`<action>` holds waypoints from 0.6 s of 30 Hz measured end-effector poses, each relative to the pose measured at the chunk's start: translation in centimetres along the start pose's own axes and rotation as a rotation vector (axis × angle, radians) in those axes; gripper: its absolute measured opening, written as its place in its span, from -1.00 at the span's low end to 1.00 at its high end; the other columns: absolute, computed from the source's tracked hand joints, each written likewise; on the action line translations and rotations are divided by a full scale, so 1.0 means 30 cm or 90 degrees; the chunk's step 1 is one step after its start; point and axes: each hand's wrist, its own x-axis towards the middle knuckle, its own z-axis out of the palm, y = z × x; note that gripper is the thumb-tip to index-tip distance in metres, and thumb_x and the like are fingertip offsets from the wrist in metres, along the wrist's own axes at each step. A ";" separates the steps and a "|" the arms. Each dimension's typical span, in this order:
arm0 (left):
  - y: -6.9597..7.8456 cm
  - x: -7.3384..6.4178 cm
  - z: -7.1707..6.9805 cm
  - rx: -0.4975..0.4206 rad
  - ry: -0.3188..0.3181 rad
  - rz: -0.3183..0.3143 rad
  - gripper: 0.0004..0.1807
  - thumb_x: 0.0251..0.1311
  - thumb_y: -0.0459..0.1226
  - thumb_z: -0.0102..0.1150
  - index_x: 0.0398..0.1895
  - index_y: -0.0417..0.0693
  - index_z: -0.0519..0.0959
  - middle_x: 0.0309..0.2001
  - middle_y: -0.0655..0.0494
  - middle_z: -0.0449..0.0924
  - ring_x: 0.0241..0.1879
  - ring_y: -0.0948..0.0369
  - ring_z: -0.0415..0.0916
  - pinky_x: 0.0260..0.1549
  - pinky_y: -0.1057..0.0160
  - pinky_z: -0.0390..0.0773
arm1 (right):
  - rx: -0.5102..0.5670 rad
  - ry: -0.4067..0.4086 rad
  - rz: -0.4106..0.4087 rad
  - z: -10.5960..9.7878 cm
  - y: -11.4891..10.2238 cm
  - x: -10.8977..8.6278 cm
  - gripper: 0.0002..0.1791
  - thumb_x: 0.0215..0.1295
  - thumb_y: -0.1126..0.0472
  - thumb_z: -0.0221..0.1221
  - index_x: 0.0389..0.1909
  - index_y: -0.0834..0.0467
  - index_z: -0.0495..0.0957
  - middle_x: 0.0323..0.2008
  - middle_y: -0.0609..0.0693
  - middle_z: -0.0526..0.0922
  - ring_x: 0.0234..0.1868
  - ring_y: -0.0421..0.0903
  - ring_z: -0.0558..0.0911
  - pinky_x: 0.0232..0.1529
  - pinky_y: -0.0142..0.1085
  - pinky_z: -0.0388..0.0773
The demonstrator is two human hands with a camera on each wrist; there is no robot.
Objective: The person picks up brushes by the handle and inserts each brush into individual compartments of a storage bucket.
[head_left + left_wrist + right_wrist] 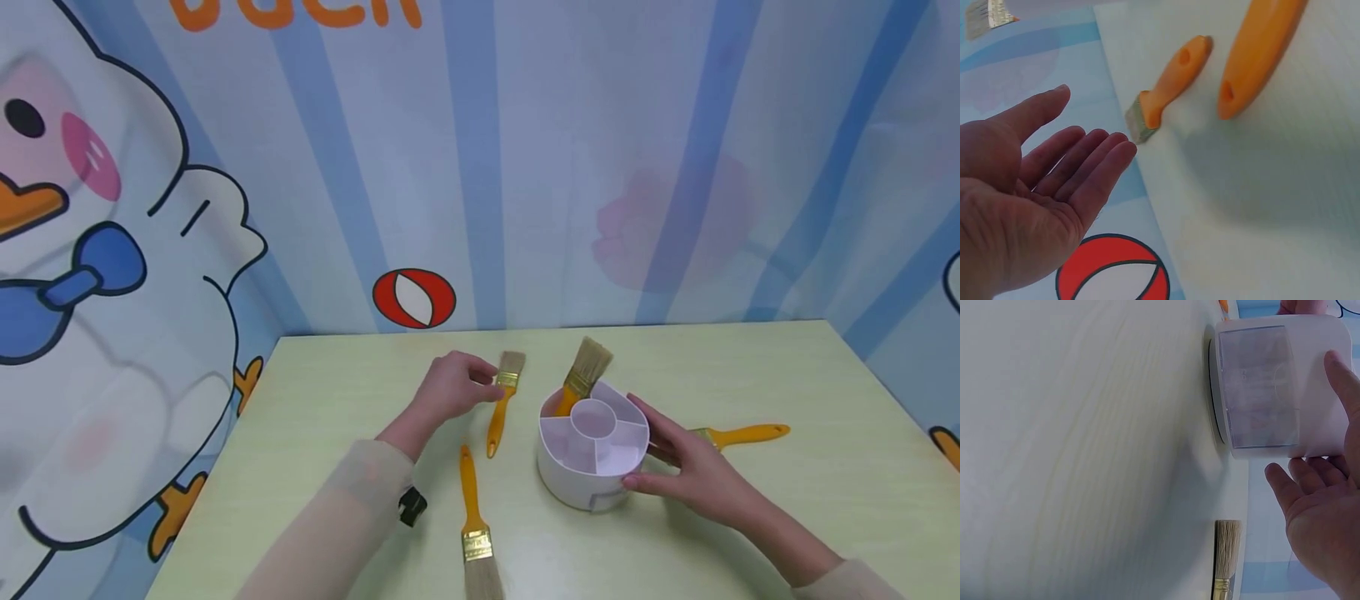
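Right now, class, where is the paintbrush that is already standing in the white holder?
In the head view, the paintbrush stands bristles-up in the back-left compartment of the white holder, mid-table, between the left hand and right hand.

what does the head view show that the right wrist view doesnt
Only the head view shows the left hand by a paintbrush on the table, a brush standing in the white holder, another brush near the front edge and the duck backdrop. Only the right wrist view shows the holder's clear side panel. Both show the white holder, the right hand against it and the pale table.
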 end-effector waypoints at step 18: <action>-0.027 0.076 0.091 0.004 0.006 -0.040 -0.59 0.27 -0.26 0.54 0.16 -0.13 0.75 -0.07 0.06 0.78 -0.13 0.13 0.66 -0.09 0.21 0.76 | 0.010 0.012 0.035 0.010 0.009 -0.001 0.09 0.31 0.08 0.51 0.70 0.20 0.10 0.59 0.30 0.30 0.44 0.35 0.51 0.28 -0.03 0.60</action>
